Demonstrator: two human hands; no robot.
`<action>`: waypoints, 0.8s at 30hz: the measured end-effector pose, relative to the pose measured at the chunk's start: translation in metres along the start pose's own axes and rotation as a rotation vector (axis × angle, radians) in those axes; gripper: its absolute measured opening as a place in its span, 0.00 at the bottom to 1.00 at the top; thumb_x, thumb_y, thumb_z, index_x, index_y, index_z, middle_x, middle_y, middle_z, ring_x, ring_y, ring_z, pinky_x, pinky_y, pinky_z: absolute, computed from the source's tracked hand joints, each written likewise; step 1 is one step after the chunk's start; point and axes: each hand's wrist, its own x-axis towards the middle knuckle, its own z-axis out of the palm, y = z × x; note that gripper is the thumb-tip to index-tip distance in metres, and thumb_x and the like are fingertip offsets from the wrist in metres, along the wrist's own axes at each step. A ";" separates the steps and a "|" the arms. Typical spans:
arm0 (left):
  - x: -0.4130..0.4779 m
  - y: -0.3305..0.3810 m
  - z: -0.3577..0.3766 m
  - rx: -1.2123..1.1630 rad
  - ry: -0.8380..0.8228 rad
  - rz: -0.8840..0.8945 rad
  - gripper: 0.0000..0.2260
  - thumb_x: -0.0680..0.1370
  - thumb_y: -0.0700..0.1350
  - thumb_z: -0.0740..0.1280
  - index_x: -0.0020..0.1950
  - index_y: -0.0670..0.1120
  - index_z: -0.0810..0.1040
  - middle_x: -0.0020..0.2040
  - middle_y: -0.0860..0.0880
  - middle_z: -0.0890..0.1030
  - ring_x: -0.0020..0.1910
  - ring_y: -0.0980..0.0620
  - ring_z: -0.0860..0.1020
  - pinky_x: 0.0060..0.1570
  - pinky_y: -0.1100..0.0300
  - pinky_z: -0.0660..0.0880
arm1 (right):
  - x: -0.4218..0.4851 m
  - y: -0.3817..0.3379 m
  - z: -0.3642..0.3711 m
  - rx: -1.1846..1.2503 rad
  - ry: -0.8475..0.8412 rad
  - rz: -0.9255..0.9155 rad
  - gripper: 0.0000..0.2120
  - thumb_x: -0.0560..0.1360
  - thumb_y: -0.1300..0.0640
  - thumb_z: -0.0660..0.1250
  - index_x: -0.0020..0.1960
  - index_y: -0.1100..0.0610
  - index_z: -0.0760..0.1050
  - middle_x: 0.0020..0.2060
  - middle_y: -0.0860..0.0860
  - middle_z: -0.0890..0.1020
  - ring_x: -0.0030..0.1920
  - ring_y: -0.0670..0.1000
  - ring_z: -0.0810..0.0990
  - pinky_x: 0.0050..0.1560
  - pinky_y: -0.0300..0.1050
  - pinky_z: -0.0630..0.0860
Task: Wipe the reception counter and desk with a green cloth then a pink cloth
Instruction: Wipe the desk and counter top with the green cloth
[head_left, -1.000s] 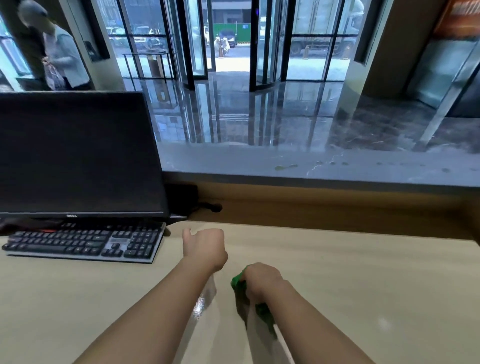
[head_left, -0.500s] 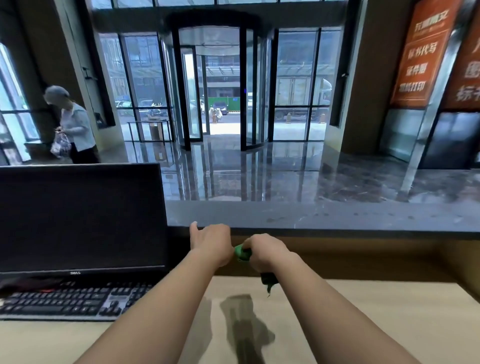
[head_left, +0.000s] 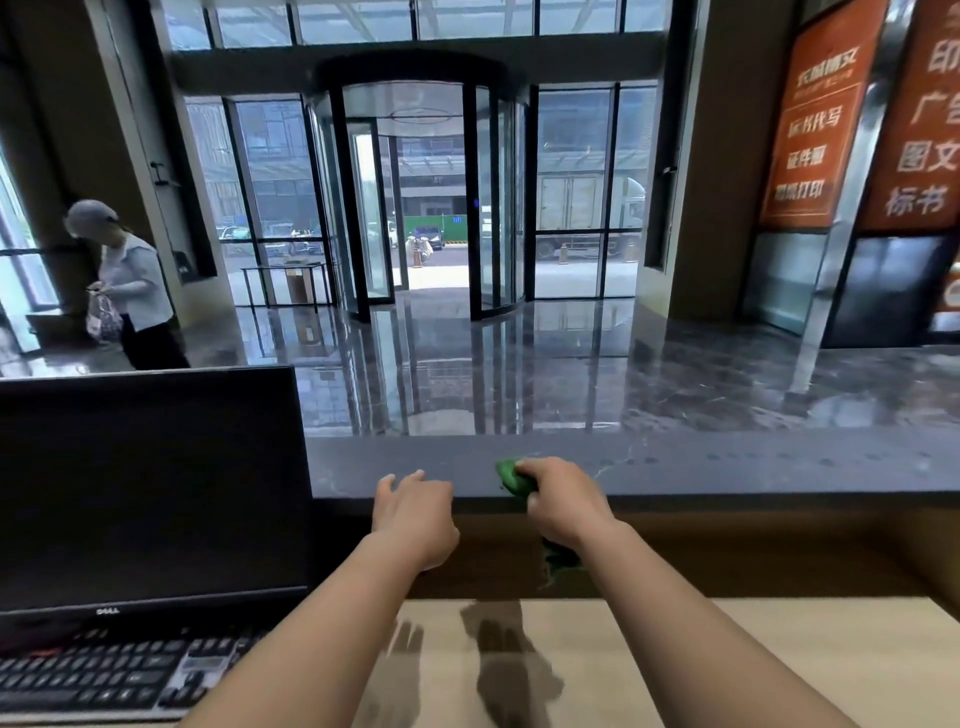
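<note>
My right hand (head_left: 563, 501) grips a bunched green cloth (head_left: 511, 477) at the near edge of the raised dark marble reception counter (head_left: 727, 467); a tail of the cloth hangs below my wrist. My left hand (head_left: 415, 512) reaches toward the same counter edge just left of it, fingers loosely spread, holding nothing. Below both arms lies the light wooden desk (head_left: 779, 660). No pink cloth is in view.
A black monitor (head_left: 150, 488) and a dark keyboard (head_left: 104, 675) stand on the desk at the left. Beyond the counter is a glossy lobby floor with a revolving door (head_left: 415, 208). A person (head_left: 124, 291) stands at the far left.
Both hands rose from the wooden desk up to the marble counter's edge, the right one carrying the green cloth. My view tilted up toward the lobby.
</note>
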 end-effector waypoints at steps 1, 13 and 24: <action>0.005 0.004 0.003 -0.009 -0.012 0.009 0.16 0.79 0.44 0.60 0.67 0.49 0.72 0.70 0.47 0.72 0.76 0.49 0.59 0.74 0.48 0.49 | 0.007 0.007 -0.004 0.002 0.027 0.013 0.22 0.77 0.64 0.60 0.68 0.48 0.73 0.60 0.54 0.78 0.57 0.57 0.77 0.53 0.50 0.75; 0.067 0.033 0.026 -0.047 -0.085 -0.027 0.17 0.80 0.43 0.57 0.69 0.48 0.67 0.71 0.49 0.70 0.71 0.52 0.67 0.75 0.51 0.48 | 0.100 0.116 -0.038 -0.174 0.135 0.177 0.20 0.77 0.65 0.60 0.68 0.55 0.68 0.62 0.55 0.72 0.63 0.58 0.69 0.54 0.51 0.70; 0.079 0.024 0.040 0.031 -0.122 -0.055 0.27 0.76 0.40 0.60 0.75 0.51 0.62 0.73 0.50 0.68 0.72 0.54 0.65 0.76 0.52 0.45 | 0.142 0.171 0.000 -0.278 -0.044 0.339 0.28 0.83 0.47 0.47 0.80 0.56 0.49 0.79 0.58 0.50 0.78 0.58 0.47 0.77 0.56 0.49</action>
